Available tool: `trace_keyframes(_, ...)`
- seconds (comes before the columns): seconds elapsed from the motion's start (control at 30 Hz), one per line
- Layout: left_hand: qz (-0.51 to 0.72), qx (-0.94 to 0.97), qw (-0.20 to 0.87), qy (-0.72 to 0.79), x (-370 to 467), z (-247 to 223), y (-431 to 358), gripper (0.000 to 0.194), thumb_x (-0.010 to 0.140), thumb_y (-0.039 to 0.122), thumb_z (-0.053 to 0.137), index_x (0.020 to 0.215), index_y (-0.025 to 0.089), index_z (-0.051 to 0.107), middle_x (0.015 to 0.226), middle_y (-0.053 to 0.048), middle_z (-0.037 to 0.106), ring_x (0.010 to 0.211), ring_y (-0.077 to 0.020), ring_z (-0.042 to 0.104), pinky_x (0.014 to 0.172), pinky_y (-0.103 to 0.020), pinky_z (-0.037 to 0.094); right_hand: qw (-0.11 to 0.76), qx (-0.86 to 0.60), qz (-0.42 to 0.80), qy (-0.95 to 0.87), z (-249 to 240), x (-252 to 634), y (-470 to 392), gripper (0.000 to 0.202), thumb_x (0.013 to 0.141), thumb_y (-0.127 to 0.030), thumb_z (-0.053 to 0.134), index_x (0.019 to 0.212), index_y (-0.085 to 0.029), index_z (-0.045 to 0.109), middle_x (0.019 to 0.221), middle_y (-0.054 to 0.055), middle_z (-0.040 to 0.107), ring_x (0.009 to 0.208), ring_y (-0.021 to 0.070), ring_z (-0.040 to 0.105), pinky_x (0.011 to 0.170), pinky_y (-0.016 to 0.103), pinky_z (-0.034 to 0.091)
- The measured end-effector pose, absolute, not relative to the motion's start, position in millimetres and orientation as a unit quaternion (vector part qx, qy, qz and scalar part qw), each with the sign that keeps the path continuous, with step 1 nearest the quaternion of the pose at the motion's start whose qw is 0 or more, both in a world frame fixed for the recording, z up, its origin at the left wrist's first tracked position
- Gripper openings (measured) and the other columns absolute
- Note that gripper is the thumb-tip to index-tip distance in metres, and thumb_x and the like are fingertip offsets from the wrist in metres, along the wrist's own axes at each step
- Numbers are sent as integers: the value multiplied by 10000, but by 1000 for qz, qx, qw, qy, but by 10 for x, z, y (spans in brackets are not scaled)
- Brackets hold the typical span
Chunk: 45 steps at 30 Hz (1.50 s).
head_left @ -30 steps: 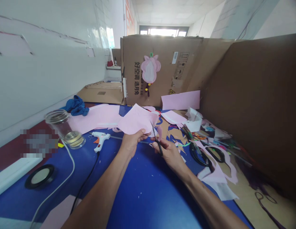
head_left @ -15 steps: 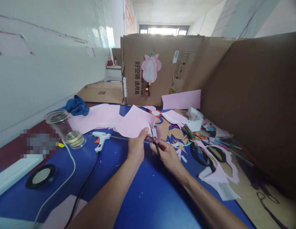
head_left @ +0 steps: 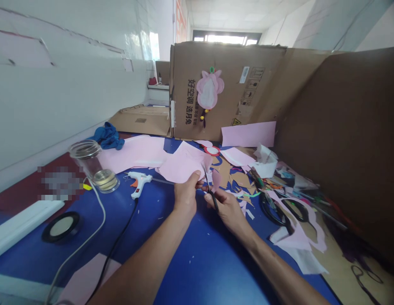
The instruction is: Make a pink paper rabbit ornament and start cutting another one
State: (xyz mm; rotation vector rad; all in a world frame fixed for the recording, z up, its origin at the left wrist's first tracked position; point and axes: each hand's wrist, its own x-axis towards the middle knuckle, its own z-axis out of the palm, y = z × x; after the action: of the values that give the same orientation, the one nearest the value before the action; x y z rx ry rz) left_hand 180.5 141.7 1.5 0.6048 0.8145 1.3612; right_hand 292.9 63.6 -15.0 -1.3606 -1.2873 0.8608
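Observation:
My left hand (head_left: 187, 192) pinches the lower edge of a pink sheet (head_left: 181, 165), which looks like felt or paper, above the blue table (head_left: 190, 262). Black-handled scissors (head_left: 211, 197) are gripped in my right hand (head_left: 228, 207), just right of my left. Their blades point up and away, lying across the right edge of the sheet. A small curled pink strip (head_left: 216, 180) hangs beside the blades, over my right fingers. The far fingers of my left hand are partly hidden behind the sheet.
A white glue gun (head_left: 140, 183), a glass jar (head_left: 97, 167) and black tape (head_left: 62, 226) lie to the left. Cardboard scraps (head_left: 241, 179), pink offcuts (head_left: 316, 233) and a second pair of scissors (head_left: 364, 275) spread rightward. A large cardboard box (head_left: 260, 97) stands behind.
The whole scene has shifted slightly right in view as my head turned a little left. Both hands keep their grips, and the pink strip leans slightly further from the sheet.

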Motion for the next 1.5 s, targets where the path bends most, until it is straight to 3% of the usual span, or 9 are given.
trace_keyframes(0.5, 634, 243, 657, 328, 1812, 18, 1441, 395, 537, 240, 960, 835, 139, 721, 810, -49, 768, 649, -148, 690, 605, -266, 539, 507, -569, 363, -536, -160, 2960, 634, 600, 849, -712, 755, 1064, -154, 802, 685, -18, 539, 660, 170, 443, 612, 292, 359)
trace_keyframes(1.5, 640, 332, 601, 344, 1771, 15, 1500, 291, 615, 229, 879, 874, 142, 779, 788, -53, 782, 641, -162, 686, 609, -276, 556, 502, -570, 387, -523, -82, 2982, 619, 613, 810, -668, 810, 1123, -142, 802, 706, -15, 566, 694, 179, 496, 648, 294, 399)
